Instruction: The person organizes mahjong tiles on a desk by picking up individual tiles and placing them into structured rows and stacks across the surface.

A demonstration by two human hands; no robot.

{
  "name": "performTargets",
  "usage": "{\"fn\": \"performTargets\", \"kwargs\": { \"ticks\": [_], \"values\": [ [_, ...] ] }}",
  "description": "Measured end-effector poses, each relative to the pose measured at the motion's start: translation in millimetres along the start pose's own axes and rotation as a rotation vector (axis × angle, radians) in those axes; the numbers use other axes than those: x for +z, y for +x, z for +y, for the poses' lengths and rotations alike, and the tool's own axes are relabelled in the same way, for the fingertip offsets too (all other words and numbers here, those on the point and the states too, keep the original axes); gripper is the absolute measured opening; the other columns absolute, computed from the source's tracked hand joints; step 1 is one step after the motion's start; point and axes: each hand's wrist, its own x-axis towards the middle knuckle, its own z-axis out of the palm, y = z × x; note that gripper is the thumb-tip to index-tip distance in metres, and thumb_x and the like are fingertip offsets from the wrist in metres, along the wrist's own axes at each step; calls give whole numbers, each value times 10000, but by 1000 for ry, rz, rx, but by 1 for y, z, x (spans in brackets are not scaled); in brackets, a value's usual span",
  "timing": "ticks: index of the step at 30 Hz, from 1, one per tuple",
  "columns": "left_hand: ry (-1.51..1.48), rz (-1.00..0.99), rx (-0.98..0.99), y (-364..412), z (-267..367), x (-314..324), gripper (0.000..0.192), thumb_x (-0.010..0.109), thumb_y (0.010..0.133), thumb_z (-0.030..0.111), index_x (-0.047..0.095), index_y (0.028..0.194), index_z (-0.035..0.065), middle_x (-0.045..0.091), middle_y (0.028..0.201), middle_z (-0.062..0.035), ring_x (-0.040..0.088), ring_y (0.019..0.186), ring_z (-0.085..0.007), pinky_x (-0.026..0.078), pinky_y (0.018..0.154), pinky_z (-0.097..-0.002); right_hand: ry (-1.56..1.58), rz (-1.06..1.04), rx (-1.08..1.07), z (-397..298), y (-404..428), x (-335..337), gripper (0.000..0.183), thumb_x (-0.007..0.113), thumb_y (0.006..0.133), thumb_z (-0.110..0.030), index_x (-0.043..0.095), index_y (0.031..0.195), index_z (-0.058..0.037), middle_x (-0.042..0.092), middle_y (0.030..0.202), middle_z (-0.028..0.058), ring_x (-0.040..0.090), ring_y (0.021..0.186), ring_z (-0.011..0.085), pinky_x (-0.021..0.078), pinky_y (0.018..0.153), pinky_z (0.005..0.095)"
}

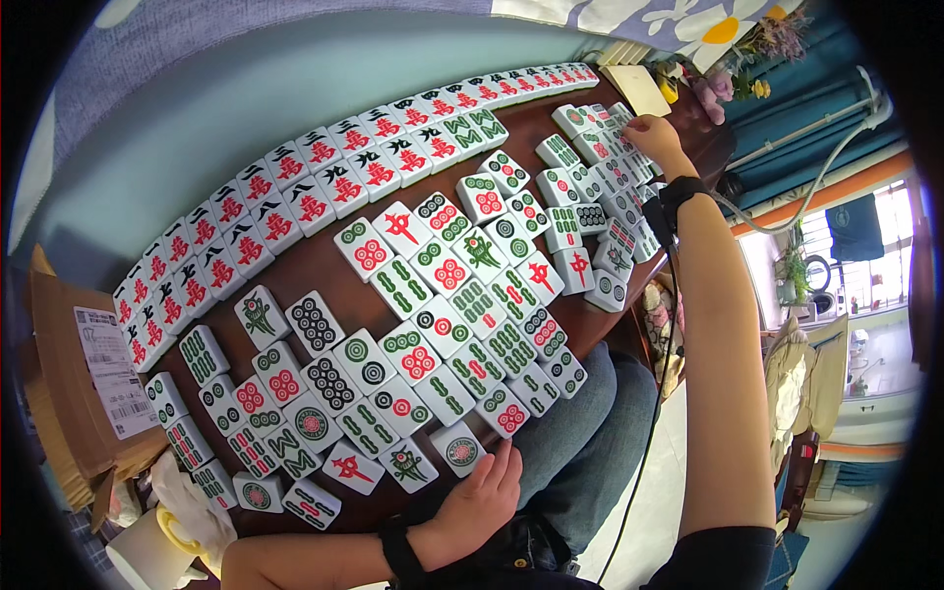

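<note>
My left hand rests at the table's near edge with loosely curled fingers, holding no visible tile. Its fingertips are close to a one-dot mahjong tile and a six-dot tile. My right hand reaches over the mahjong tiles at the far right, its fingers bent down among them; whether it grips one is hidden. Many loose dot, bamboo and red dragon tiles lie face up before me, such as a red dragon tile. Character tiles stand side by side in two long curved rows along the back.
The dark wooden table meets a pale wall at the back. A cardboard box and a white cup are at the left. Beyond the right-hand tiles are a cream-coloured flat object and flowers. A black cable hangs from my right wrist.
</note>
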Motion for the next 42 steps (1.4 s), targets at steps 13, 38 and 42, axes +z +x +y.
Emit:
{"fn": "performTargets", "kwargs": {
  "ticks": [13,38,42],
  "values": [
    [6,-4,0,1,1,0,128,496,752,235,580,737,140,553,1150,-68,433,1212,-216,59,1005,-538,29,-195,9,17,15,-5,366,679,688,-385,701,881,-75,678,862,105,644,822,228,491,774,322],
    [-29,-24,-9,2,0,-1,141,493,755,240,583,748,132,556,1158,-69,435,1214,-208,144,963,-490,-12,-83,-117,3,1,-4,351,730,678,-253,641,976,-91,657,943,94,623,898,238,483,800,327],
    [-27,-27,2,3,0,-1,147,490,762,245,588,751,135,554,1162,-69,432,1218,-212,109,981,-512,36,-80,-147,14,8,4,474,700,703,-172,542,1145,-108,647,978,102,615,919,252,476,816,334]
  ]
}}
